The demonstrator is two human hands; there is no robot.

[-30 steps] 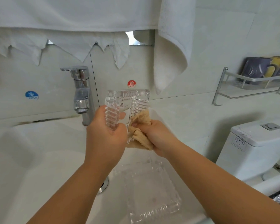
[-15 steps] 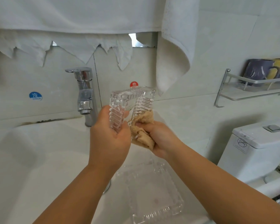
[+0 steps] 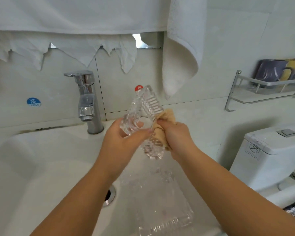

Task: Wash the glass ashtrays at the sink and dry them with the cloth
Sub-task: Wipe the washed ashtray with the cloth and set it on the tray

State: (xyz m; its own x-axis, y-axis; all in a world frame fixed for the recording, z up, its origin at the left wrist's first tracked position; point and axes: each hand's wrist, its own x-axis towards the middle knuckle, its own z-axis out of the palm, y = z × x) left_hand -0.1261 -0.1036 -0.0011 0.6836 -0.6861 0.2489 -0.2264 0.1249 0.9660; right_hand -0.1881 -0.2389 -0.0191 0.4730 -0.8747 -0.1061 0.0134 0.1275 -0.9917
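Left hand (image 3: 126, 142): grips the lower left edge of the held ashtray (image 3: 143, 116), fingers curled round the ridged glass, keeping it tilted on edge above the sink (image 3: 41, 167), probably so drips fall into the basin.
Right hand (image 3: 175, 135): closed round the tan cloth (image 3: 167, 116), bunching it against the ashtray's right rim (a wad likely reaches the grooves better than a flat fold).
Held ashtray: clear, ribbed, raised between both hands, its top corner near the red hot sticker (image 3: 138, 88).
Second ashtray (image 3: 160, 206): lies flat in the sink basin, right of the drain (image 3: 109, 195), beneath the forearms; whether it is washed yet I cannot tell.
Tap (image 3: 87, 103): no water visibly running, which fits drying rather than rinsing.
Step in hand: wiping the raised ashtray dry, by my judgement; the one in the basin seems left for after.
Risk: wet glass held by one edge could slip and strike the ashtray below.
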